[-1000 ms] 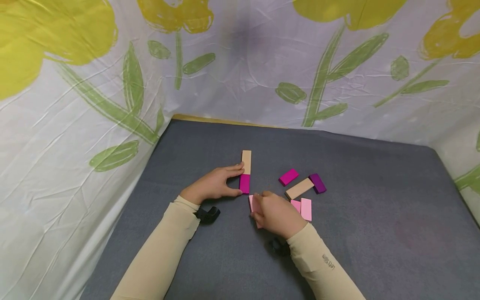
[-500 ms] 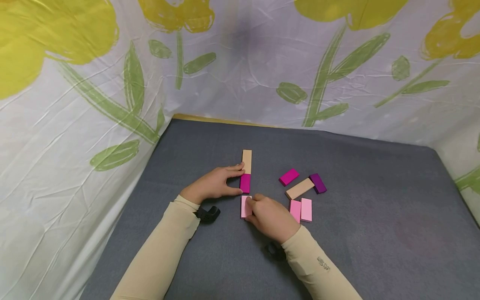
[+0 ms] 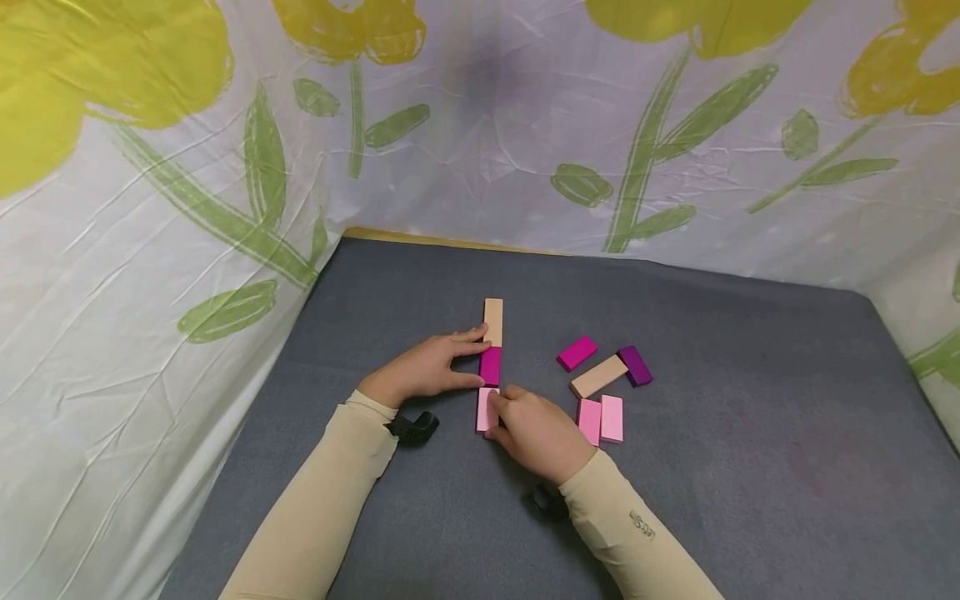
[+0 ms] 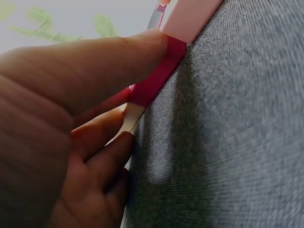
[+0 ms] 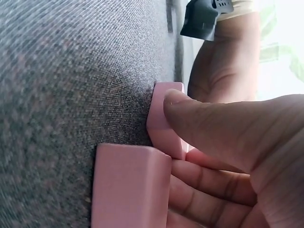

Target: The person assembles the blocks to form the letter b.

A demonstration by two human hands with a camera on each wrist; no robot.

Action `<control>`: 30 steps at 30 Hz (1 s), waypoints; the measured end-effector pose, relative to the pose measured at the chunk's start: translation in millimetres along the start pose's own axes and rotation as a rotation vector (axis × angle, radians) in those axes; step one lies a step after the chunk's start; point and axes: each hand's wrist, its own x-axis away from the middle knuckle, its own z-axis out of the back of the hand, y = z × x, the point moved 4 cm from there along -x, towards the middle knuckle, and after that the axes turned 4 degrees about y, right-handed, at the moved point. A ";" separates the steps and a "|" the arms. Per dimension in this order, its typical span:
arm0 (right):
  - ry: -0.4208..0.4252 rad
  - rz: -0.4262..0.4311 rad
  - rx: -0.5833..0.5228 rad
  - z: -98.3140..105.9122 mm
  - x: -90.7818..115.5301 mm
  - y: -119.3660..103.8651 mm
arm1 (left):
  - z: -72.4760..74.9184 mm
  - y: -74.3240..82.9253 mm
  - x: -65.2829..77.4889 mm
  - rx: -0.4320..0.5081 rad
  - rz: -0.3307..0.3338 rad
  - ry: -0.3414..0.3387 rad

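In the head view, a beige block, a magenta block and a light pink block form a vertical row. My left hand rests at the row's left side, fingers extended. Its fingertips reach the joint of beige and magenta, and its thumb touches the magenta block's near end. From the right, my right hand pinches the light pink block, whose far end sits right at the magenta one. The right wrist view shows the thumb on that block's side.
Right of the row lie a second magenta block, another beige block, a purple block and two pink blocks, one medium pink, one light pink. A flower-print cloth hangs behind the dark grey table.
My right hand has moved left with the light pink block, straightened it and brought it up to the magenta block's near end. My left hand has stayed in place.
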 end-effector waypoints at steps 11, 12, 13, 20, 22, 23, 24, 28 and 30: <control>0.026 0.004 0.010 -0.8 0.1 0.9 | 1.6 4.2 3.0 0.042 0.007 -0.017; 0.027 0.004 0.013 -0.8 0.1 1.0 | 1.9 4.5 2.8 0.044 0.003 -0.013; 0.027 0.004 0.015 -0.9 0.1 1.1 | 2.1 4.8 2.8 0.047 0.001 -0.010; 0.024 -0.005 0.013 -1.8 -0.4 2.2 | 0.1 2.9 0.1 0.040 -0.003 0.019; 0.022 -0.010 0.004 -1.7 -0.5 2.6 | -0.1 2.5 -0.2 0.036 -0.002 0.022; 0.022 -0.012 0.001 -1.7 -0.5 2.8 | -0.2 2.5 -0.2 0.035 -0.003 0.024; 0.022 -0.014 -0.003 -1.6 -0.7 3.0 | -0.5 2.3 -0.4 0.033 -0.005 0.025; 0.018 -0.021 -0.013 -1.4 -1.1 3.7 | -0.5 2.3 -0.9 0.027 -0.011 0.031; 0.015 -0.025 -0.014 -1.6 -1.2 4.2 | -0.5 2.3 -1.1 0.024 -0.011 0.034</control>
